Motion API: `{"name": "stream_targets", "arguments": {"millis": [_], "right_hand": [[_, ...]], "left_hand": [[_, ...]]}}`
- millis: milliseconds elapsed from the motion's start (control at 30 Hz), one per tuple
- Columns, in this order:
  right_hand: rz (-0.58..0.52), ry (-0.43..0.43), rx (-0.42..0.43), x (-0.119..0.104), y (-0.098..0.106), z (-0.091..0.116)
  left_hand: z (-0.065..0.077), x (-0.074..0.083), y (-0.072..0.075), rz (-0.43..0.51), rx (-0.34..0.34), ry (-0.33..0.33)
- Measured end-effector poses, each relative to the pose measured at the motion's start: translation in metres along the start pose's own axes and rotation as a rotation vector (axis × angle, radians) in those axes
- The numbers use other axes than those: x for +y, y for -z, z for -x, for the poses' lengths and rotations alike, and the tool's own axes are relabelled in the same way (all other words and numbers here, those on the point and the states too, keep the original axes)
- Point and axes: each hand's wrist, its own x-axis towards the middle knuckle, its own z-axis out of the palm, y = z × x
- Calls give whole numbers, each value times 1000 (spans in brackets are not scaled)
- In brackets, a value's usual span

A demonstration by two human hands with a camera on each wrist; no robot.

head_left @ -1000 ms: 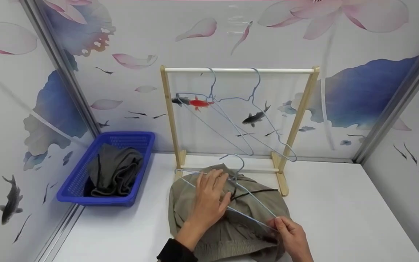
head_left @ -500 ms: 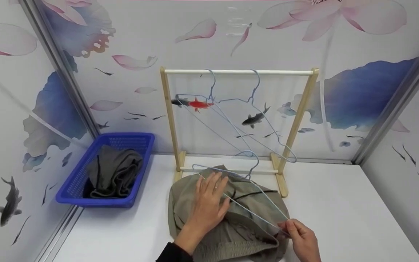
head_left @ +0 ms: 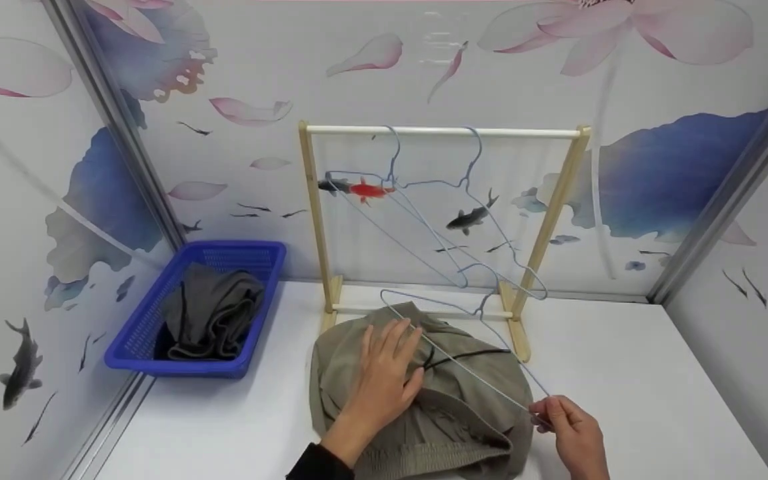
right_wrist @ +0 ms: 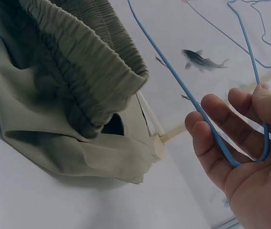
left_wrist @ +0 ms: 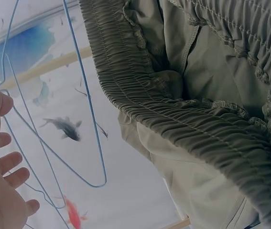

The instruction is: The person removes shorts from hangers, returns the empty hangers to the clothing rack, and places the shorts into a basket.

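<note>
A pair of greenish-grey pants (head_left: pixel 357 353) with a gathered elastic waistband (left_wrist: pixel 140 105) lies in a heap on the white table. My left hand (head_left: pixel 384 380) rests over the pants with its fingers extended. Beside it, a blue wire hanger (head_left: pixel 481 313) is held slanted above the cloth, its hook toward the rack. One rounded end of that hanger is between the thumb and fingers of my right hand (head_left: pixel 574 433), to the right of the pants. The right wrist view shows the wire loop (right_wrist: pixel 176 76) lying across the curled fingers.
Behind the pants stands a small wooden rack (head_left: pixel 314 220) with a white rail (head_left: pixel 437 132). Two blue wire hangers (head_left: pixel 424 227) hang from it. At left, a blue plastic basket (head_left: pixel 271 267) holds dark grey folded cloth (head_left: pixel 211 313). Patterned panels enclose the table (head_left: pixel 651 387).
My right hand has drawn the hanger rightward, its hook moving right with it and away from over the middle of the pants. The left hand and the pants stay nearly in place.
</note>
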Motion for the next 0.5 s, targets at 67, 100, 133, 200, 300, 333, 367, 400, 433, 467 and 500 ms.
{"name": "stream_targets", "arguments": {"millis": [67,100,133,200,300,333,367,400,433,467,500], "right_hand": [[15,-5,3,-1,2,-3],[24,-10,3,-2,3,-4],[35,-15,2,-3,5,-5],[49,-30,4,-5,6,-8],[59,-40,6,-7,7,-11],[61,-38,8,-7,7,-12],[58,-33,12,-8,7,-12],[56,-28,17,-9,7,-13],[56,-21,20,-9,7,-14],[58,-13,23,-10,6,-14],[59,-6,25,-11,6,-15]], "left_hand": [[1,0,0,-3,-16,6],[1,-1,0,0,-20,9],[2,-1,0,3,-23,12],[2,-1,0,7,-31,20],[3,-1,1,12,-42,30],[3,-1,1,10,-43,31],[3,-1,1,9,-47,34],[3,-2,1,9,-49,35],[3,-2,1,8,-50,35],[3,-3,1,10,-50,36],[3,-3,1,11,-51,37]]}}
